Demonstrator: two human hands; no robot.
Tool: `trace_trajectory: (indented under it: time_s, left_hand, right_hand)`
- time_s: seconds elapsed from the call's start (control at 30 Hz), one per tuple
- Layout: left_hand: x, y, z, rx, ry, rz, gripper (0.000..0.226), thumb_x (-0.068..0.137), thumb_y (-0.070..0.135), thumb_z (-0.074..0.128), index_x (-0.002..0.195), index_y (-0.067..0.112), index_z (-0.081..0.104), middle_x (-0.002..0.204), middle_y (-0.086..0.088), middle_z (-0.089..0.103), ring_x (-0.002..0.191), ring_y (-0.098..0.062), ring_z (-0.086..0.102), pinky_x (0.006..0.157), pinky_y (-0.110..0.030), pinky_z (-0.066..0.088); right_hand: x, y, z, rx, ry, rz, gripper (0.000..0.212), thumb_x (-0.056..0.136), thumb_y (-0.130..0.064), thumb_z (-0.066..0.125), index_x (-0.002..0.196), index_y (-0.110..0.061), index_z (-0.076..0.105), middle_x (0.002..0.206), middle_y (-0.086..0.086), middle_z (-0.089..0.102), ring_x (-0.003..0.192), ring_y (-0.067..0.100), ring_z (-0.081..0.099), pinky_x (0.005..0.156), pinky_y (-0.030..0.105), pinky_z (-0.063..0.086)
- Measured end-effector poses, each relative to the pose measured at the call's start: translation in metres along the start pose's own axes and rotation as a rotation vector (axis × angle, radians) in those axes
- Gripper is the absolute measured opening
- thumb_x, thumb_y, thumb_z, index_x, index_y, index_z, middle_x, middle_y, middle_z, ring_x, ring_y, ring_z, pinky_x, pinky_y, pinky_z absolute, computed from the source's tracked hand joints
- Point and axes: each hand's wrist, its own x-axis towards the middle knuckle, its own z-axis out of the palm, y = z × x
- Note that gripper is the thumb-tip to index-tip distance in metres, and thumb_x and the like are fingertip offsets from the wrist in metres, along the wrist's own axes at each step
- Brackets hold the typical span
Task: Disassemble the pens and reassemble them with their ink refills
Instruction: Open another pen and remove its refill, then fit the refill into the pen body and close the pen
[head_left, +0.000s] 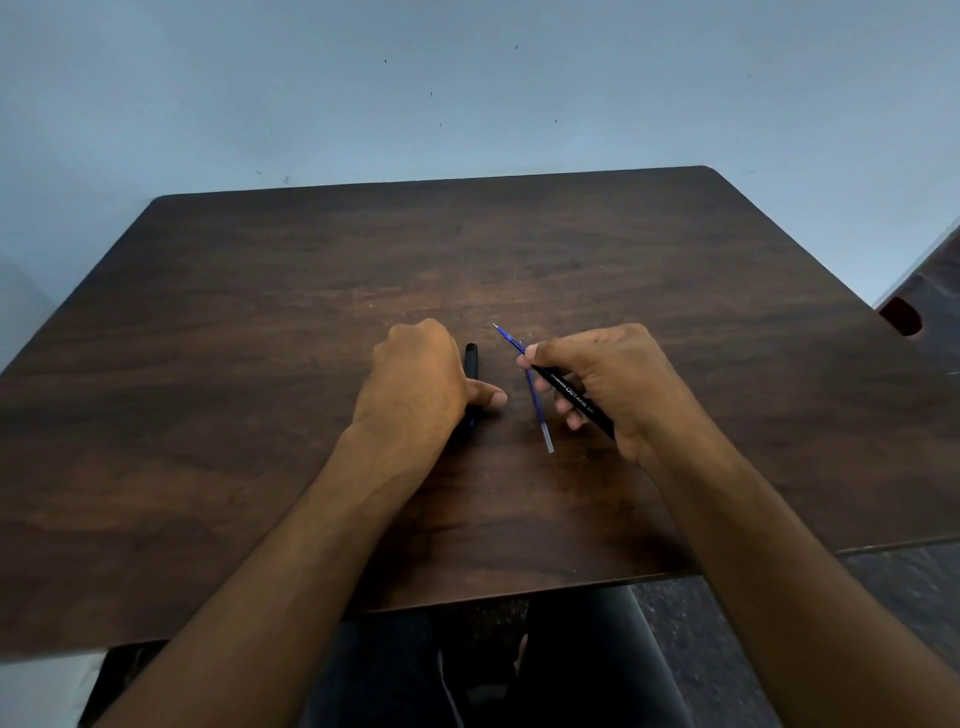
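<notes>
My right hand (608, 382) grips a black pen barrel (574, 396) with white lettering, slanting down to the right. A thin blue ink refill (530, 384) with a clear tail end runs along the inner side of that hand, its tip pointing up and left; its fingers touch it. My left hand (415, 384) is curled over another black pen (471, 359) that lies on the dark wooden table (260, 338). Only that pen's upper end and a bit of its lower end show past the fingers.
The table's near edge runs just above my lap. A pale wall stands behind the far edge. At the right border a dark piece of furniture with a red part (903, 315) pokes in.
</notes>
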Motion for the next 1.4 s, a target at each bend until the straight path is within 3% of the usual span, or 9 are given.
trace_trajectory:
  time_s: [0.07, 0.27, 0.37, 0.5, 0.6, 0.8, 1.0, 1.17, 1.4]
  left_hand:
    - [-0.003, -0.004, -0.003, -0.049, 0.007, -0.004, 0.06, 0.053, 0.067, 0.084, 0.08, 0.014, 0.075, 0.087, -0.005, 0.073, 0.085, -0.02, 0.068, 0.059, -0.028, 0.045]
    - [-0.02, -0.026, -0.008, -0.416, 0.308, 0.196, 0.033, 0.07, 0.049, 0.083, 0.062, 0.019, 0.073, 0.051, 0.008, 0.062, 0.046, -0.003, 0.051, 0.044, -0.019, 0.033]
    - [-0.022, -0.033, -0.006, -0.642, 0.333, 0.274, 0.02, 0.075, 0.04, 0.083, 0.07, 0.021, 0.078, 0.06, 0.005, 0.07, 0.056, -0.013, 0.063, 0.056, -0.024, 0.048]
    - [-0.024, -0.032, -0.002, -0.891, 0.177, 0.336, 0.013, 0.081, 0.028, 0.08, 0.093, 0.021, 0.081, 0.075, 0.009, 0.077, 0.063, 0.005, 0.063, 0.062, -0.013, 0.048]
    - [-0.027, -0.027, 0.0, -1.045, 0.069, 0.331, 0.008, 0.083, 0.024, 0.078, 0.088, 0.02, 0.081, 0.076, -0.005, 0.077, 0.061, -0.002, 0.058, 0.057, -0.014, 0.046]
    - [-0.029, -0.022, 0.003, -1.161, 0.015, 0.278, 0.013, 0.085, 0.017, 0.076, 0.075, 0.023, 0.081, 0.076, -0.006, 0.077, 0.064, -0.009, 0.054, 0.053, -0.016, 0.044]
    - [-0.03, -0.019, 0.002, -1.29, -0.064, 0.18, 0.007, 0.086, 0.017, 0.074, 0.087, 0.012, 0.078, 0.084, -0.007, 0.076, 0.069, -0.011, 0.055, 0.058, -0.021, 0.044]
    - [-0.028, -0.022, -0.012, -1.408, 0.042, 0.14, 0.009, 0.096, 0.016, 0.063, 0.096, 0.011, 0.07, 0.089, -0.008, 0.079, 0.075, -0.015, 0.069, 0.063, -0.024, 0.051]
    - [-0.027, -0.028, -0.02, -1.457, 0.286, 0.171, 0.01, 0.094, 0.01, 0.065, 0.093, 0.006, 0.074, 0.08, -0.009, 0.077, 0.064, -0.011, 0.061, 0.062, -0.022, 0.05]
  right_hand:
    - [0.0, 0.0, 0.001, 0.004, -0.005, 0.001, 0.014, 0.082, -0.018, 0.077, 0.081, -0.004, 0.081, 0.064, 0.009, 0.07, 0.047, 0.017, 0.053, 0.042, 0.027, 0.043]
    - [-0.001, -0.001, 0.002, 0.012, -0.017, 0.016, 0.014, 0.084, -0.018, 0.077, 0.082, -0.004, 0.081, 0.068, 0.012, 0.071, 0.05, 0.018, 0.054, 0.042, 0.028, 0.043]
    - [-0.002, -0.002, 0.003, 0.02, -0.024, 0.009, 0.015, 0.085, -0.018, 0.076, 0.082, -0.005, 0.081, 0.068, 0.011, 0.071, 0.051, 0.018, 0.054, 0.043, 0.028, 0.043]
    - [-0.002, -0.002, 0.006, 0.04, -0.045, -0.002, 0.015, 0.086, -0.019, 0.075, 0.081, -0.007, 0.082, 0.066, 0.008, 0.07, 0.049, 0.016, 0.054, 0.042, 0.028, 0.043]
    - [-0.001, -0.001, 0.008, 0.058, -0.064, -0.007, 0.013, 0.085, -0.02, 0.076, 0.082, -0.009, 0.083, 0.064, 0.007, 0.07, 0.049, 0.016, 0.055, 0.042, 0.028, 0.043]
    - [-0.002, 0.004, 0.011, 0.106, -0.099, -0.02, 0.011, 0.084, -0.022, 0.077, 0.082, -0.014, 0.083, 0.067, 0.009, 0.071, 0.05, 0.016, 0.056, 0.043, 0.028, 0.044]
    - [-0.004, 0.005, 0.011, 0.152, -0.132, -0.041, 0.014, 0.087, -0.023, 0.076, 0.089, -0.011, 0.083, 0.07, 0.01, 0.07, 0.051, 0.016, 0.055, 0.044, 0.028, 0.042]
    - [-0.005, 0.007, 0.012, 0.15, -0.15, -0.047, 0.016, 0.089, -0.023, 0.075, 0.09, -0.009, 0.083, 0.07, 0.01, 0.071, 0.053, 0.017, 0.055, 0.045, 0.029, 0.043]
    - [-0.007, 0.005, 0.02, 0.104, -0.184, -0.04, 0.017, 0.091, -0.024, 0.073, 0.093, -0.009, 0.082, 0.075, 0.01, 0.073, 0.057, 0.018, 0.057, 0.047, 0.029, 0.044]
